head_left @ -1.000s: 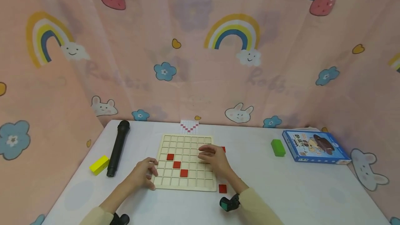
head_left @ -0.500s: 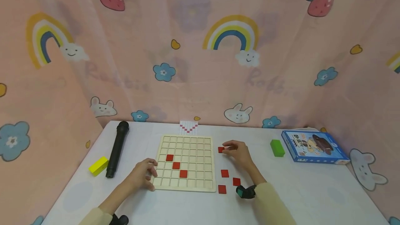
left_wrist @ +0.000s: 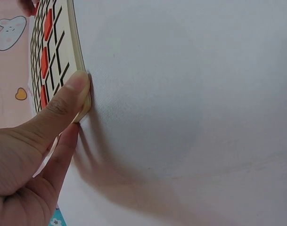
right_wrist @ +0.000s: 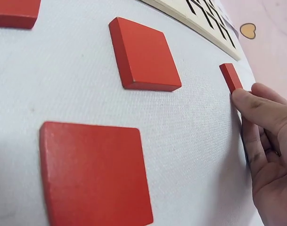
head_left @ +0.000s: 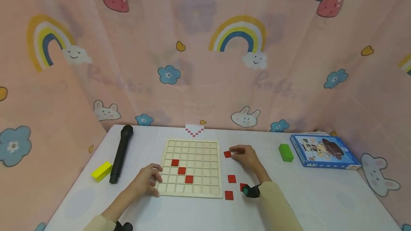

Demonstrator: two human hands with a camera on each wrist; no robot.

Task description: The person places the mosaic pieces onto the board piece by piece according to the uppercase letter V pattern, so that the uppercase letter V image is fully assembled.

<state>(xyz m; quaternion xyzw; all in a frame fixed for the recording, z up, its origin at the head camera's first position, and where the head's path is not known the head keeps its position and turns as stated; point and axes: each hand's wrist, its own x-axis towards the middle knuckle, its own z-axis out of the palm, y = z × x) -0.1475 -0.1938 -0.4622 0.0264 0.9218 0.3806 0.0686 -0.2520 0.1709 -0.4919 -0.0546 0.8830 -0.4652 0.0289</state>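
Note:
A pale wooden grid board [head_left: 205, 191] lies on the table with three square red tiles [head_left: 181, 170] set in a diagonal line in its cells. At its near left corner my left hand [head_left: 144, 181] grips the edge; the left wrist view shows the thumb [left_wrist: 77, 84] on the near side and a finger round the corner. Right of the board, my right hand [head_left: 247, 157] pinches the right end of a red tile [head_left: 227, 154] between thumb and fingers. Closer to me lie more loose red tiles [head_left: 232, 179], seen large as thick squares [right_wrist: 145, 56] in the right wrist view.
A card with a red V pattern [head_left: 194, 131] stands behind the board. To the left are a black microphone [head_left: 121, 154] and a yellow block [head_left: 101, 171]. A green block [head_left: 285, 152] and a blue box [head_left: 325, 151] sit at the right, before a patterned curtain [head_left: 205, 92].
My right hand has moved right, off the board's right side, to the far loose red tile, uncovering other loose tiles. My left hand has stayed at the board's corner.

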